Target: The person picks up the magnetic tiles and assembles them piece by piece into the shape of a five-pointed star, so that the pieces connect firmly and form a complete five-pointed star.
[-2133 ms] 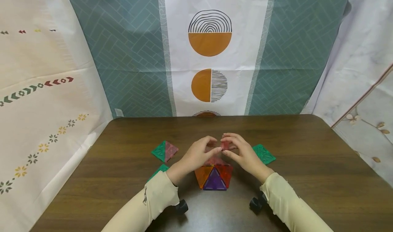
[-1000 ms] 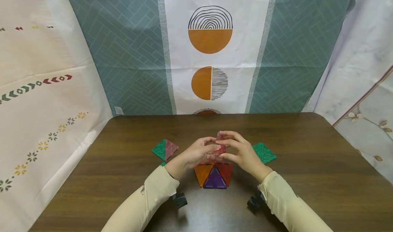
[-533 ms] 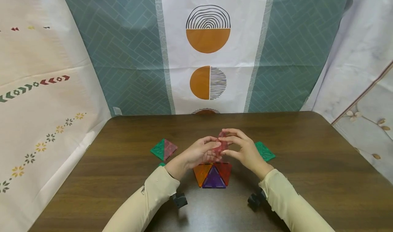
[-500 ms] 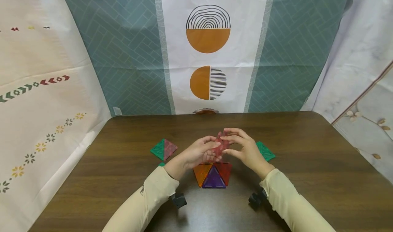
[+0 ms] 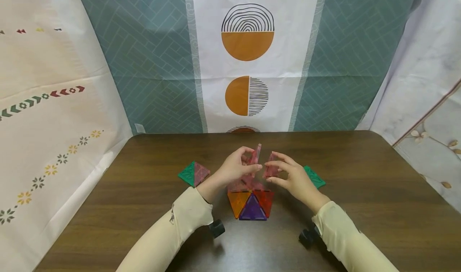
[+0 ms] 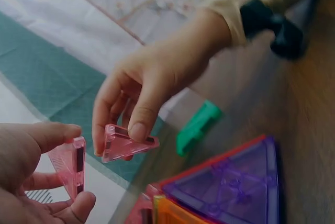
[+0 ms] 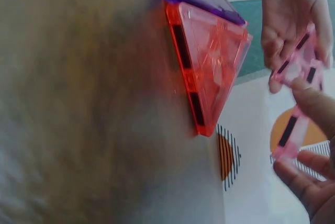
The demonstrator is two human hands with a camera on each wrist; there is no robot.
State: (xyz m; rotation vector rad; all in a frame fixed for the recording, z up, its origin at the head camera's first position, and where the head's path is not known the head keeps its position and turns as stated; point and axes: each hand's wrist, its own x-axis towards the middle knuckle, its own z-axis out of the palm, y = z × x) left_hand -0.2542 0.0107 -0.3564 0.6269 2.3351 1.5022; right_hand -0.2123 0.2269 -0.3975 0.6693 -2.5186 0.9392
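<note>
My left hand (image 5: 235,167) pinches a translucent pink triangular magnetic tile (image 5: 255,154) between thumb and fingers, tilted nearly upright. Facing it across a small gap, my right hand (image 5: 293,181) grips a second pink triangular magnetic tile (image 5: 271,167) by its edges. Dark magnet strips show along the rims of both in the wrist views. Just below the hands is a raised ring of triangular tiles, with an orange tile (image 5: 237,202), a purple tile (image 5: 253,209) and a red tile (image 5: 265,202) in front. Pink tiles (image 5: 237,185) form its back, partly covered by my left hand.
On the brown wooden table (image 5: 144,176), a green tile (image 5: 186,174) and a pink tile (image 5: 200,173) lie side by side left of the hands. A green tile (image 5: 314,177) lies beyond my right wrist. Patterned cloths hang behind and beside the table.
The pink tiles, close together between my hands half a second ago, are now apart, one in each hand. My left hand has risen slightly; my right hand has shifted right.
</note>
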